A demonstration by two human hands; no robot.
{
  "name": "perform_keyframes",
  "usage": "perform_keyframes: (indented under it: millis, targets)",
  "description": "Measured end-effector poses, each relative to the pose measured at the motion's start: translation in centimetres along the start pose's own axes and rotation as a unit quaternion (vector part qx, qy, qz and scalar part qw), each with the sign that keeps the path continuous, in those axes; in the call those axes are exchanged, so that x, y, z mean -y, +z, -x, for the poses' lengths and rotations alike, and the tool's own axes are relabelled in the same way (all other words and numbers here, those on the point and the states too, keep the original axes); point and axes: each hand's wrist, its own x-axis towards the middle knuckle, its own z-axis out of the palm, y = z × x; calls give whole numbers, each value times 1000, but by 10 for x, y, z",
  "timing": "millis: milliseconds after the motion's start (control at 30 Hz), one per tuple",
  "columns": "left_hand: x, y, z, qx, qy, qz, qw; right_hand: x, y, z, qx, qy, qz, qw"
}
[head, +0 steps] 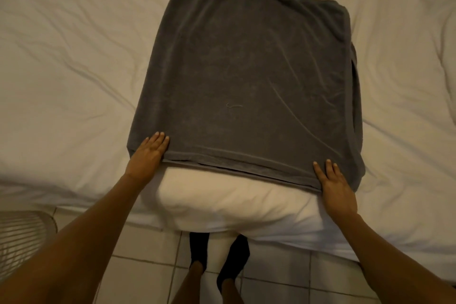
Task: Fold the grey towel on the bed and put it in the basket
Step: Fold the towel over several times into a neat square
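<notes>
The grey towel [246, 76] lies folded in a rough rectangle on the white bed [61, 69], with its layered near edge toward me. My left hand [148, 153] rests flat on the near left corner, fingers together and pointing away. My right hand [336, 187] lies flat on the near right corner in the same way. Both thumbs are hidden, so I cannot see whether either one is tucked under the edge. A small pale thread sits on the towel's middle.
The towel's near edge rests on a white pillow [222, 200] that bulges over the bed's edge. A white slatted round object [22, 237], possibly the basket, stands on the tiled floor [148, 274] at lower left. My feet in black socks stand below the pillow.
</notes>
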Motion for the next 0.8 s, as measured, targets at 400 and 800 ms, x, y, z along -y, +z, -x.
perform_keyframes:
  millis: [400, 800]
  targets:
    - [-4, -20, 73, -1, 23, 29, 999, 1, -28, 69, -8, 1, 18, 1000]
    - [6, -19, 155, 37, 6, 52, 998, 31, -12, 164, 47, 11, 0, 999]
